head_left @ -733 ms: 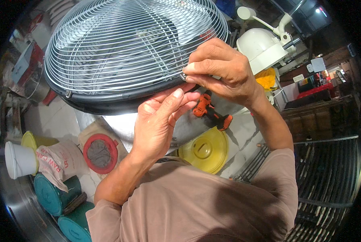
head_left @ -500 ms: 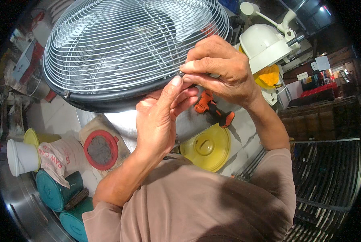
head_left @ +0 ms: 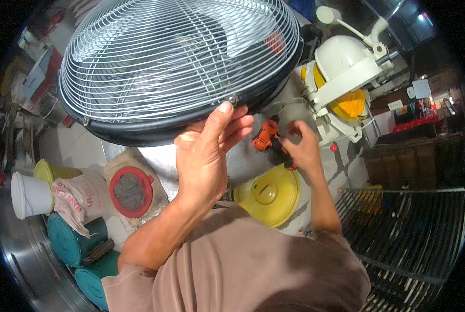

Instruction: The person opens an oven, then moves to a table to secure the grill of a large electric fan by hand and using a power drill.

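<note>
Left fingers (head_left: 237, 126) hold the fan rim (head_left: 144, 127), right fingers (head_left: 297, 126) at the drill (head_left: 264, 136), grip unclear.

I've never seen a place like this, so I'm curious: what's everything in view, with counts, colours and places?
Caged fan: 1, silver and black, top centre
Rim clips: 2 seen, metallic, fan's near edge
Drill: 1, orange and black, beside the right hand
Metal surface: 1, silver, below the fan
Round lid: 1, yellow, below the drill
Machine: 1, cream and yellow, upper right
Slatted rack: 1, dark, lower right
Buckets: 2, white and yellow, left
Sack: 1, pale, beside the buckets
Teal bins: 2, teal, lower left
Ringed item: 1, red around grey, left of centre
Blurred clutter: uncountable, mixed, edges
Shirt: 1, brown, bottom
Left hand: 1, bare, at fan's rim
Right hand: 1, bare, by drill's handle
</note>
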Demonstrator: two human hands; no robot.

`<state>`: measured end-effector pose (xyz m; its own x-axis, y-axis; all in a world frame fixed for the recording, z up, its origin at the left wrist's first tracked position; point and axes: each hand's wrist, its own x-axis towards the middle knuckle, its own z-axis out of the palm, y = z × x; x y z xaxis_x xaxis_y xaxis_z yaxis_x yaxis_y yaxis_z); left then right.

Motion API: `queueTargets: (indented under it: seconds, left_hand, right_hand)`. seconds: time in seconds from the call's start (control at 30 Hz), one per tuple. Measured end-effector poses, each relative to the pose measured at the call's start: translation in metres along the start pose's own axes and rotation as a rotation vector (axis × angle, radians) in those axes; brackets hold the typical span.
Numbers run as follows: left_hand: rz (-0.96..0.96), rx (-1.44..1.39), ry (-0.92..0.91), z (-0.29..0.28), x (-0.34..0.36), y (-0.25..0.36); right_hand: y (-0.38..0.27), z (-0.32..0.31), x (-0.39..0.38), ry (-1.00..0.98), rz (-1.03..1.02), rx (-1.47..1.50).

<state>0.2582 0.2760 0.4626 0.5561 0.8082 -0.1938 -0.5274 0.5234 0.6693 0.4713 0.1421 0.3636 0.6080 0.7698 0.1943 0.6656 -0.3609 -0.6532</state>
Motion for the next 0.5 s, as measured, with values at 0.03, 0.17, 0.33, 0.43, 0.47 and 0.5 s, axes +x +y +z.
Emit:
queueTargets:
  seconds: [0.03,0.17,0.33,0.43,0.47,0.5]
  left_hand:
    - [0.008,0.0,0.001,0.001,0.001,0.001]
    - [0.01,0.014,0.025,-0.001,-0.003,0.001]
    - [0.016,-0.003,0.019,-0.006,-0.001,-0.001]
    - [0.027,-0.034,-0.03,-0.004,-0.002,-0.001]
    - [0.034,-0.039,-0.037,-0.004,-0.002,-0.002]
    - [0.041,-0.043,-0.044,-0.005,-0.002,-0.003]
  right_hand:
    - [-0.012,-0.001,-0.001,0.103,-0.077,0.077]
    - [-0.014,0.003,0.0,0.269,-0.254,0.226]
    - [-0.124,-0.024,0.023,0.279,-0.938,0.24]
    - [-0.155,-0.024,0.055,0.18,-1.111,0.149]
    - [-0.162,-0.027,0.058,0.105,-1.116,0.129]
    - [-0.168,-0.03,0.061,0.032,-1.117,0.108]
